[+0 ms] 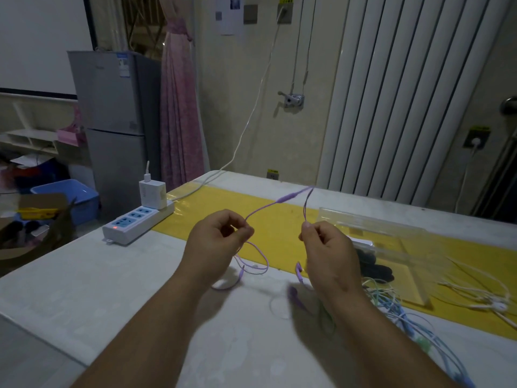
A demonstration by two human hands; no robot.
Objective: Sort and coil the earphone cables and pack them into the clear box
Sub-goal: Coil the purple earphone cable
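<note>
– Both forearms come in from six o'clock. What are the hands on?

– One cable. The left hand (221,236) pinches the purple earphone cable (263,208) between thumb and fingertips, and the right hand (324,247) pinches another stretch of it. They are held apart above the counter (112,275). The cable arches away toward twelve o'clock, with its inline remote (288,198) near the top.

– And the loose ends?

– Loops hang below the left hand. The purple earbuds (296,295) dangle below the right, too blurred to tell whether they touch the counter.

– Which step is this?

– Sorting, I'd judge. One cable is singled out and stretched, not yet coiled.

– Where does it go?

– Into the clear box (391,239), at three o'clock from the right hand on the yellow strip (195,217). I can't tell whether it lies open. The tangle of cables (391,306), blue, green and white, lies at five o'clock, unsorted.

– Next move?

– Likely winding the stretched length into loops around one hand. The earbuds need to stay clear of that tangle, and the coil needs to be small enough for the box.
</note>
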